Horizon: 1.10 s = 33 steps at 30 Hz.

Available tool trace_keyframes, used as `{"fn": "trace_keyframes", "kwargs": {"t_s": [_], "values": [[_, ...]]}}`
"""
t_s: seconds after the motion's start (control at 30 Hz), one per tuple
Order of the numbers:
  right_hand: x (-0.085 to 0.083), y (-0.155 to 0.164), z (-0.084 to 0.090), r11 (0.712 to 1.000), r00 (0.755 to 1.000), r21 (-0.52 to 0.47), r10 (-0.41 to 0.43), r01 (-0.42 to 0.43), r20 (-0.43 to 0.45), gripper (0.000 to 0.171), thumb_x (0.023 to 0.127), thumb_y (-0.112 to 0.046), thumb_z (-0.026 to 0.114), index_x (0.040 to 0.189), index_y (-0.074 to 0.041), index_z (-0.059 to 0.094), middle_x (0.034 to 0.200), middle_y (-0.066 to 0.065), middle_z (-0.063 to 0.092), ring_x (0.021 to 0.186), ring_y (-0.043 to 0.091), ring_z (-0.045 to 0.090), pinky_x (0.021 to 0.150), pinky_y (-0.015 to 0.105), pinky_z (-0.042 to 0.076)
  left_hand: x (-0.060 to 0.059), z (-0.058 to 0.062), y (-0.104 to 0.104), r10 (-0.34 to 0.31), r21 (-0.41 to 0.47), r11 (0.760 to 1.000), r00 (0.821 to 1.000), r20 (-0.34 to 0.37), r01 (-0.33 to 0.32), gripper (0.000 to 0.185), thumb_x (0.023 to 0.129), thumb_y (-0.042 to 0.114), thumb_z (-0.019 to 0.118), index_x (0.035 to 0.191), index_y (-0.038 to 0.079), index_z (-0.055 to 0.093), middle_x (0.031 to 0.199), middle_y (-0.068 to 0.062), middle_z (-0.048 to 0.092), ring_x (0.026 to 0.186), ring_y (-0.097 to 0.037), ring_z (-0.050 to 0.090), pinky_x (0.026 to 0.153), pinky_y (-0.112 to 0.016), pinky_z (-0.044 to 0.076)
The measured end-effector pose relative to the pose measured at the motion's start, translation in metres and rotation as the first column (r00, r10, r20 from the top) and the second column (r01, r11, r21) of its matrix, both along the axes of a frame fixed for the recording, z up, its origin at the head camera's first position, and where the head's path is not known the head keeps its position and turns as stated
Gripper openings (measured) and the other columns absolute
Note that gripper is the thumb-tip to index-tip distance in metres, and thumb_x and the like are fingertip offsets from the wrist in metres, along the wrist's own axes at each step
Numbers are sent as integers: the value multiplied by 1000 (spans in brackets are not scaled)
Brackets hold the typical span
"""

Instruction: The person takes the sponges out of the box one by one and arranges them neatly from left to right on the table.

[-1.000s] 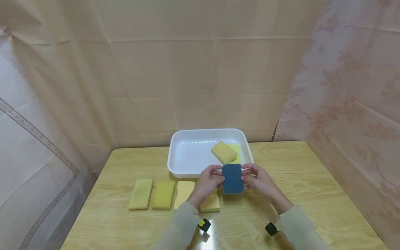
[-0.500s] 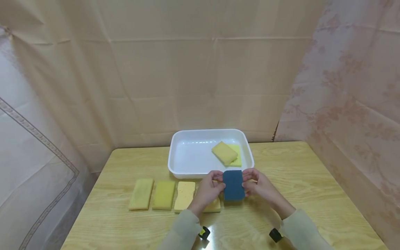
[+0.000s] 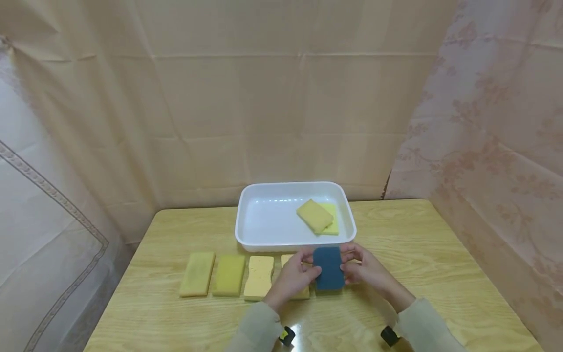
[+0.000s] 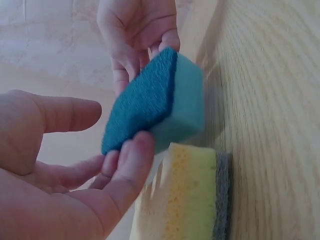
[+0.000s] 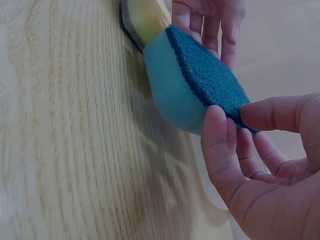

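Both hands hold a blue sponge (image 3: 329,268) by its short sides, low over the wooden table (image 3: 440,274). My left hand (image 3: 313,272) grips its left edge and my right hand (image 3: 345,267) pinches its right edge. In the left wrist view the blue sponge (image 4: 150,115) is tilted, dark scrub face up, beside a yellow sponge (image 4: 190,195) with a grey scrub layer. The right wrist view shows the blue sponge (image 5: 195,85) between my right thumb and fingers (image 5: 217,130).
A white tray (image 3: 264,234) stands at the back with two yellow sponges (image 3: 314,215) inside. Three yellow sponges (image 3: 229,275) lie in a row to the left, and a fourth (image 3: 288,260) lies partly under my left hand. Cloth walls enclose the table.
Both hands have brought the blue sponge down and toward me, from just in front of the tray to the right end of the sponge row.
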State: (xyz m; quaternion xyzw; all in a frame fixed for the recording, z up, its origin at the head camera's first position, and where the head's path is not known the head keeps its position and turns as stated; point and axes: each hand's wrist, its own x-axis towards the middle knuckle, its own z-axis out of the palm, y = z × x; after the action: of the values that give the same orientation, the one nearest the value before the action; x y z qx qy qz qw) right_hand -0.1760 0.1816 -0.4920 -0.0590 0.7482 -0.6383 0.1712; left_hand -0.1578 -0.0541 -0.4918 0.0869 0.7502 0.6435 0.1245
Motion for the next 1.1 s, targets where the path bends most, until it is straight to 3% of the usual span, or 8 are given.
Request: {"fn": "trace_keyframes", "kwargs": {"t_s": [0.13,0.27,0.43,0.53,0.7,0.97,1.1], "values": [[-2,1,-3,1000,1000,-7,9,-9,3,45,95,-2,64,134,7,42,113,19,49,83,22,61,68,40,62,5,1,2,-49,-66,997,998,-28,47,68,95,15,72,151,-4,39,129,-17,55,104,-26,63,84,-40,57],[-6,2,-7,1000,1000,-12,22,-22,15,47,96,-3,64,136,9,42,114,19,49,84,22,62,69,40,62,8,2,4,-87,-86,993,996,-13,86,75,97,21,71,155,-5,30,140,-20,51,118,-32,57,96,-49,52],[-9,3,-11,1000,999,-5,25,-25,21,48,97,-4,65,137,8,42,114,19,49,85,23,62,69,42,62,14,5,8,-149,27,988,989,-10,150,70,99,17,66,155,-4,28,138,-21,55,120,-33,60,94,-39,55],[-9,3,-12,999,999,8,36,-36,26,48,97,-4,65,138,6,42,114,19,49,86,24,62,70,45,62,18,6,9,-181,83,980,983,-18,182,71,101,12,63,156,-5,22,145,-25,48,126,-36,57,95,-33,55],[-7,2,-11,998,998,25,56,-57,36,49,97,-4,65,138,5,41,115,21,49,87,25,62,72,46,62,22,8,11,-187,60,981,982,-1,187,77,101,14,63,158,-6,15,156,-29,31,135,-41,48,98,-35,53],[-8,0,-11,998,997,25,60,-61,57,49,97,-2,64,139,5,40,113,20,49,86,26,62,71,47,62,21,8,8,-189,-8,982,982,7,189,77,100,19,65,157,-5,19,154,-28,36,132,-41,50,101,-40,51],[-11,0,-12,997,996,31,68,-70,63,48,97,1,63,139,5,40,110,19,49,84,26,61,70,47,62,17,11,5,-188,-41,981,981,45,190,82,99,27,67,157,-5,20,154,-28,37,137,-39,46,109,-50,42]]}}
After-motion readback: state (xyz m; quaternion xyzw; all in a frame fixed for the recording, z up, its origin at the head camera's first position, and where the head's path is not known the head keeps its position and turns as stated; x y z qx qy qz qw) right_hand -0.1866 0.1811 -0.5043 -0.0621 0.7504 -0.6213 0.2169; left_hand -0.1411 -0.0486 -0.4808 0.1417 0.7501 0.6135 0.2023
